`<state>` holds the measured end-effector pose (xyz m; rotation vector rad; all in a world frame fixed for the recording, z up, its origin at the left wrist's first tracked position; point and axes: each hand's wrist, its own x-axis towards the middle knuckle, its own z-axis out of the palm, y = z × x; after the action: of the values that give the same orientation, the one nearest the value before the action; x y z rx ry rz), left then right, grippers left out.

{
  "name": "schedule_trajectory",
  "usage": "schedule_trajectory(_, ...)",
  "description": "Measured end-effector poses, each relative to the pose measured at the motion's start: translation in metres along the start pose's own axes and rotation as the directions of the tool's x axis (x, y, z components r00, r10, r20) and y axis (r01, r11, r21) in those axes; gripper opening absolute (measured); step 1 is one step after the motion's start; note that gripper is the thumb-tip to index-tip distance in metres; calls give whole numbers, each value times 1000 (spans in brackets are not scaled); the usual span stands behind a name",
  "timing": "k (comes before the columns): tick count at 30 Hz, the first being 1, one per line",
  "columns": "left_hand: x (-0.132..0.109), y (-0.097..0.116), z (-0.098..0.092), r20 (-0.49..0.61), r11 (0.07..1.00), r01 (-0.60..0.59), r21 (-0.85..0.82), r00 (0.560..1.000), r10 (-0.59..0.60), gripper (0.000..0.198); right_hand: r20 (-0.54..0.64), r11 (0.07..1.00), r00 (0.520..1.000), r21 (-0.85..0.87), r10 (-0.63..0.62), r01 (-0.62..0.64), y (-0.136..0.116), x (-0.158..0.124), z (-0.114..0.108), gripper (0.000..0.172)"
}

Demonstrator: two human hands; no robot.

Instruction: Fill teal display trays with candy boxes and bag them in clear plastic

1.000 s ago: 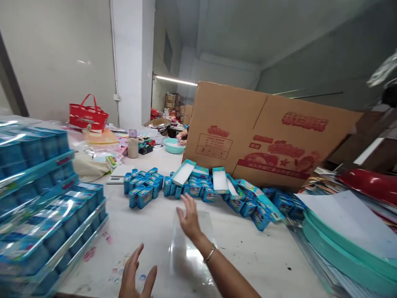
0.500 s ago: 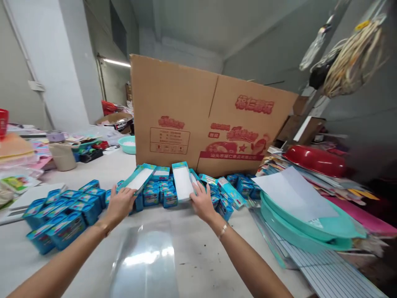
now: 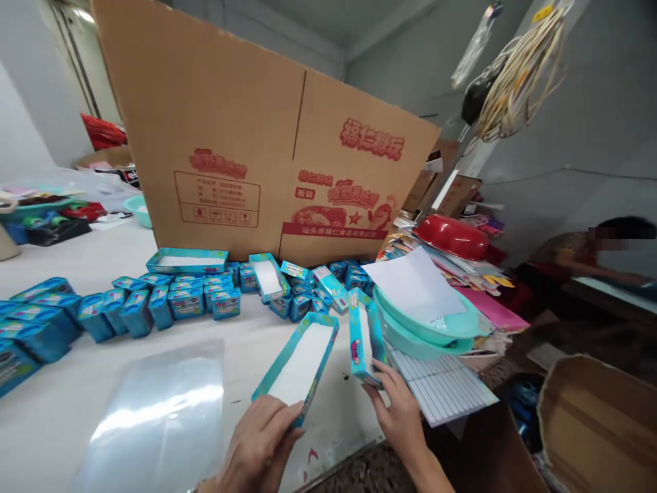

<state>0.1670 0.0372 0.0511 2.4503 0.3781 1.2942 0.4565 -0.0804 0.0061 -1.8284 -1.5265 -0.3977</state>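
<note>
My left hand [image 3: 259,441] grips the near end of a long, shallow blue box [image 3: 304,359] with an open top and white inside. My right hand [image 3: 397,407] pinches the near end of a second such box [image 3: 365,335], tilted just to the right of the first. Both boxes are above the table's front right part. Behind them, one more shallow box [image 3: 268,277] leans on small blue packs [image 3: 302,305], and another box [image 3: 187,261] lies across the packs at the left. A clear plastic sheet [image 3: 154,411] lies left of my left hand.
A large cardboard carton [image 3: 246,109] stands upright behind the packs. To the right are stacked turquoise basins [image 3: 410,335] with white paper [image 3: 415,284], a red basin [image 3: 452,236] and a striped board [image 3: 441,390]. An open carton [image 3: 595,424] sits below the table edge; a person [image 3: 580,250] sits beyond.
The view has turned right. Both hands have drawn back from the row of packs toward the table's front right edge, each bringing a shallow blue box along.
</note>
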Motion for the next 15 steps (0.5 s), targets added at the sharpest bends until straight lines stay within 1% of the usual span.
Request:
schedule_trajectory(2, 18, 5, 11, -13, 998, -50, 40, 999, 51, 30, 50, 998, 999, 67, 9, -13, 17, 22, 6, 14)
schedule_trajectory(3, 26, 7, 16, -19, 995, -72, 62, 997, 73, 27, 66, 996, 998, 91, 6, -12, 27, 37, 13, 14)
schedule_trajectory(5, 44, 11, 24, -13, 988, -109, 105, 994, 111, 22, 80, 995, 997, 104, -2, -7, 51, 70, 33, 16)
schedule_trajectory(6, 53, 12, 28, -8, 984, -123, 125, 992, 125, 21, 86, 996, 996, 85, 3, -11, 63, 88, 46, 18)
schedule_trajectory(8, 72, 13, 38, 8, 976, -154, 154, 988, 155, 20, 88, 998, 995, 3, 55, -56, 86, 120, 71, 22)
schedule_trajectory(10, 92, 10, 51, 21, 968, -184, 173, 983, 183, 17, 51, 989, 990, -78, 128, -124, 101, 143, 93, 33)
schedule_trajectory(11, 104, 6, 59, 30, 964, -198, 180, 980, 196, 15, 21, 983, 988, -103, 153, -150, 105, 150, 101, 41)
schedule_trajectory(13, 131, -7, 81, 70, 958, -206, 199, 978, 195, 17, -31, 980, 987, -119, 158, -160, 105, 152, 114, 54)
schedule_trajectory(15, 161, -25, 107, 168, 962, -165, 219, 977, 130, 22, -55, 985, 992, -123, 112, -118, 95, 142, 122, 52)
